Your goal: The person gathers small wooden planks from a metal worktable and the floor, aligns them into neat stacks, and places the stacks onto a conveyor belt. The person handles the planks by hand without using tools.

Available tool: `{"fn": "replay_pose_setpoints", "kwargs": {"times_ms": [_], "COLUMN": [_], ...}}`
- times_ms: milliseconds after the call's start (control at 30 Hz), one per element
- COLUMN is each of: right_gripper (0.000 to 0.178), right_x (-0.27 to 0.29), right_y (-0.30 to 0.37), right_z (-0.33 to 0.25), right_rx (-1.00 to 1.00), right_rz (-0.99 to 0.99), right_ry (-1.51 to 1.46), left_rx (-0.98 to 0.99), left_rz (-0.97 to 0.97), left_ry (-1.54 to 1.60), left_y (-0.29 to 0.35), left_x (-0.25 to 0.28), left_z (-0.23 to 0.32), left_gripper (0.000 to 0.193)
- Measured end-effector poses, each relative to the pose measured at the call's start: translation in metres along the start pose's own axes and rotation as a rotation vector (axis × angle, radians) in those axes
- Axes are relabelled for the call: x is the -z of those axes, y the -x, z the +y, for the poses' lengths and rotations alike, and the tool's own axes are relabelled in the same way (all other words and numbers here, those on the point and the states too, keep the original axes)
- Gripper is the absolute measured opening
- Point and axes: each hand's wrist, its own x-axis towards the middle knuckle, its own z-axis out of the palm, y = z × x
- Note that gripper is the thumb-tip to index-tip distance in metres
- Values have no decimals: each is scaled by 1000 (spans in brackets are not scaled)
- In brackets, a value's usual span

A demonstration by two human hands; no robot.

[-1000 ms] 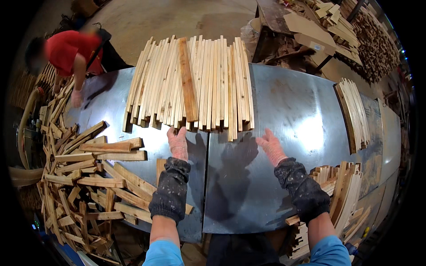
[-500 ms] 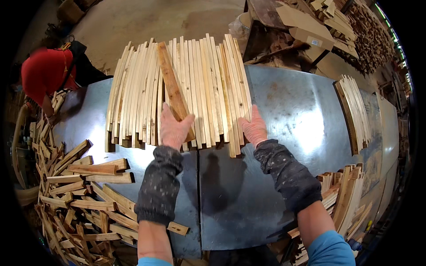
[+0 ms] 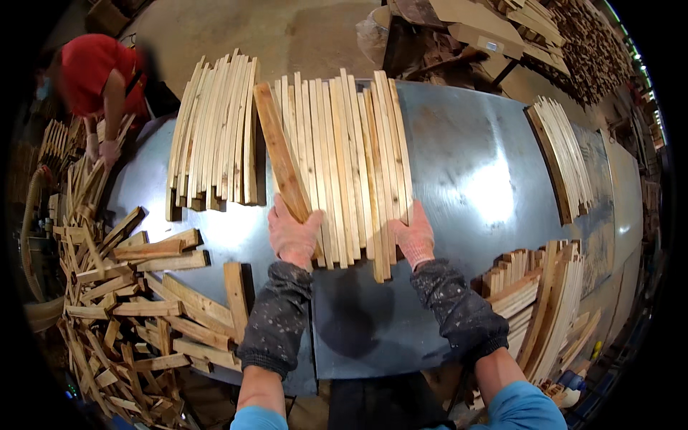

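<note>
gripping the near ends of a batch of pale wooden slats [image 3: 344,165], both gloved hands now sit at the batch's lower edge on the grey metal table [image 3: 466,165]; a second ago they lay flat on bare metal short of the wood, and half a second ago they had just reached it. since then the one wide spread of slats has parted: a smaller group [image 3: 215,136] lies off to the left with a gap of bare table between, while the larger batch has been squared up between the hands, which i judge to mean a bundle is being separated and gathered. the left hand [image 3: 292,235] is closed over the lower end of a broader, darker board [image 3: 283,161] that lies on top of the slats, leaning up and to the left. the right hand [image 3: 412,240] presses with curled fingers against the batch's right edge; whether it truly clasps a slat i cannot tell. the slats' long axis runs away from the person, near ends toward the body and far ends at the table's far edge, fanning slightly. to the left a heap of offcuts [image 3: 122,301] spills over the table's side, more slat stacks [image 3: 566,158] lie to the right, and a person in a red top [image 3: 97,72] bends at the far left corner.
</note>
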Motion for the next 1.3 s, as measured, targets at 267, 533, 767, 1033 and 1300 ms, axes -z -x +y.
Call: {"fn": "replay_pose_setpoints", "kwargs": {"times_ms": [267,533,767,1033,1300], "right_gripper": [86,105,96,102,87], "right_x": [48,107,132,133,136], "right_y": [214,387,392,383,378], "right_z": [132,210,234,250,247], "right_rx": [-381,-467,-187,-144,-116], "right_rz": [165,13,-138,-179,-182], "right_ry": [149,100,230,326,298], "left_rx": [-96,169,247,227,166], "left_rz": [-48,-238,-514,-545,-564], "left_ry": [-38,467,931,1045,1032], "left_y": [232,406,409,407,396], "left_x": [9,40,75,70,60], "left_z": [-90,-174,-189,-202,-220], "left_gripper": [117,95,85,82,87]}}
